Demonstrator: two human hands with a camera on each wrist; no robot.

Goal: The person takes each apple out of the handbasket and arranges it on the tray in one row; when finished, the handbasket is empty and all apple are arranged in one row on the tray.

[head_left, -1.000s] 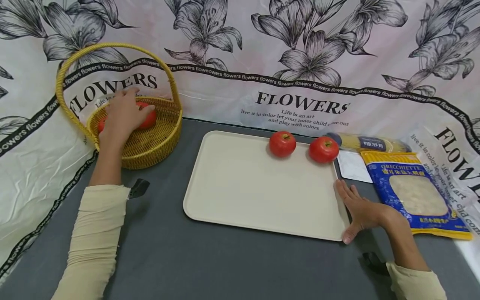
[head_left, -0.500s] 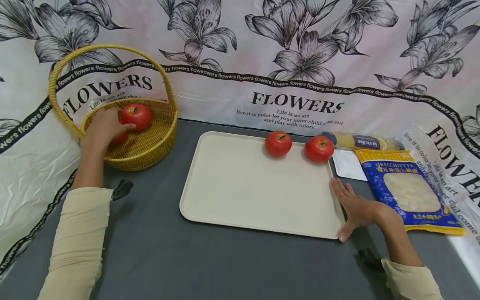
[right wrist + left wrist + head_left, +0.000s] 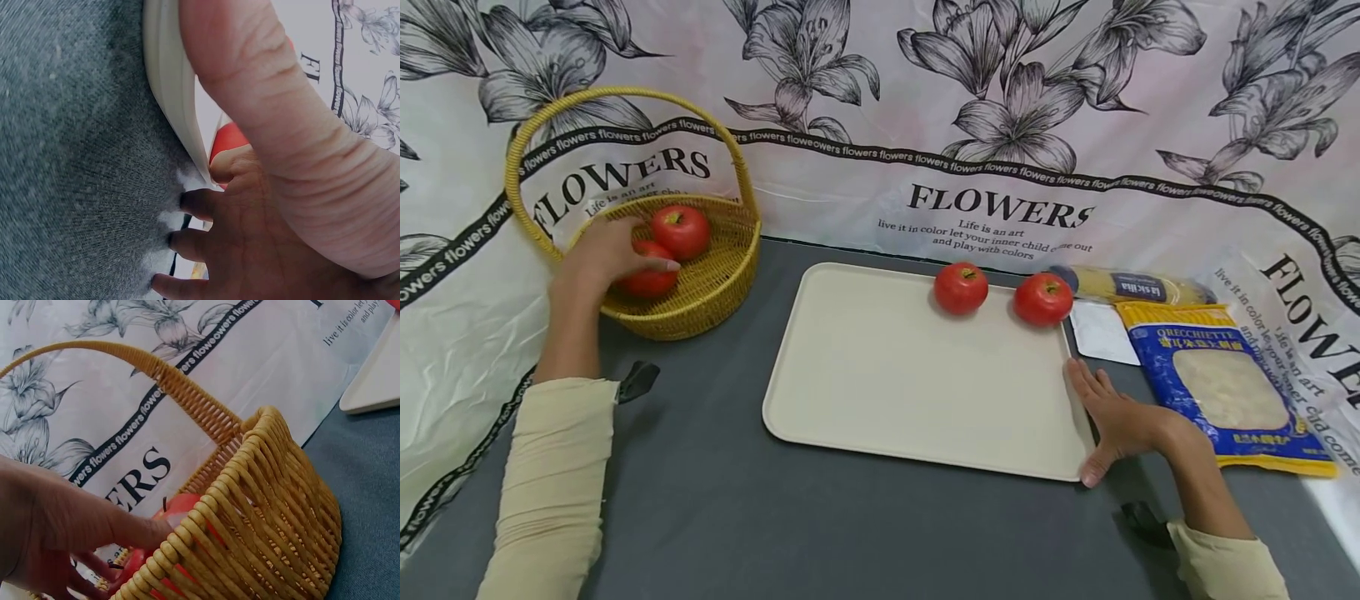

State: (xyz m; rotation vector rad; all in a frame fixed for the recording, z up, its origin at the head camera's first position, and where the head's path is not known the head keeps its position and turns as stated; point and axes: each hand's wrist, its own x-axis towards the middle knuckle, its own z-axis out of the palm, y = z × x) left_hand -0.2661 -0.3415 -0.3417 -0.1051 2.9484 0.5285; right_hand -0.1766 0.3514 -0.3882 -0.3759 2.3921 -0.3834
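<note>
A yellow wicker basket (image 3: pixel 715 287) with a tall handle stands at the left, holding two red apples. My left hand (image 3: pixel 598 254) reaches inside and holds the front apple (image 3: pixel 651 271), thumb over one side and fingers on the other. The rear apple (image 3: pixel 681 232) sits against it, free of the hand. In the left wrist view, the thumb of my left hand (image 3: pixel 69 525) comes over the basket rim, and the weave partly hides the fruit. A cream tray (image 3: pixel 917 383) lies in the middle. My right hand (image 3: pixel 1116 425) rests along its right edge, fingers spread and straight.
Two more red apples (image 3: pixel 961 288) (image 3: pixel 1043 299) sit on the tray's back right. Beyond it lie a yellow pasta packet (image 3: pixel 1138 286), a white card (image 3: pixel 1103 332) and a blue-yellow orecchiette bag (image 3: pixel 1228 387). A floral sheet (image 3: pixel 842 192) hangs behind the grey table (image 3: pixel 865 525).
My left hand has moved left and nearer within the basket, from over the rear apple to the front one, uncovering the rear apple. My right hand has stayed at the tray's edge.
</note>
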